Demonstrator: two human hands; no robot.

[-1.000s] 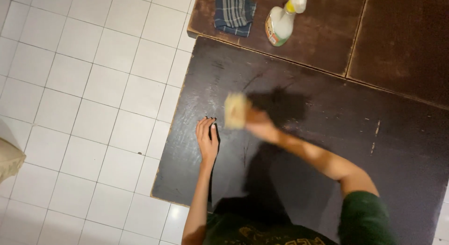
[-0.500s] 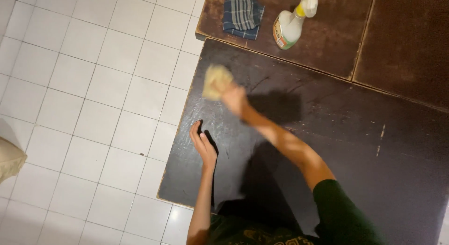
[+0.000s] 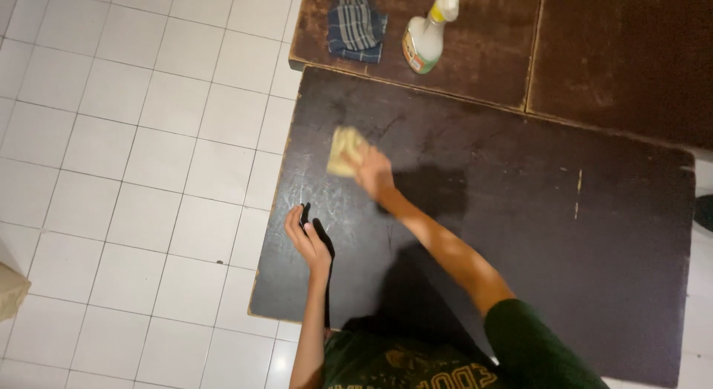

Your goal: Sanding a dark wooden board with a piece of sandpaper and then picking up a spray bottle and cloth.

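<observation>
Right hand [image 3: 375,173] closed around a yellow sponge [image 3: 344,151], pressed flat on the dark table [image 3: 520,203]; sponge's long axis runs up-left from the fingers, toward the table's far left corner. Left hand [image 3: 306,240] open, fingers loosely curved, resting at the table's left edge, holding nothing. Beyond the right hand: spray bottle [image 3: 423,40], whitish with a green-orange label, nozzle pointing away; plaid cloth [image 3: 355,29] just left of it.

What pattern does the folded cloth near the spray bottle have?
Cloth: dark blue with pale plaid stripes, head view.
</observation>
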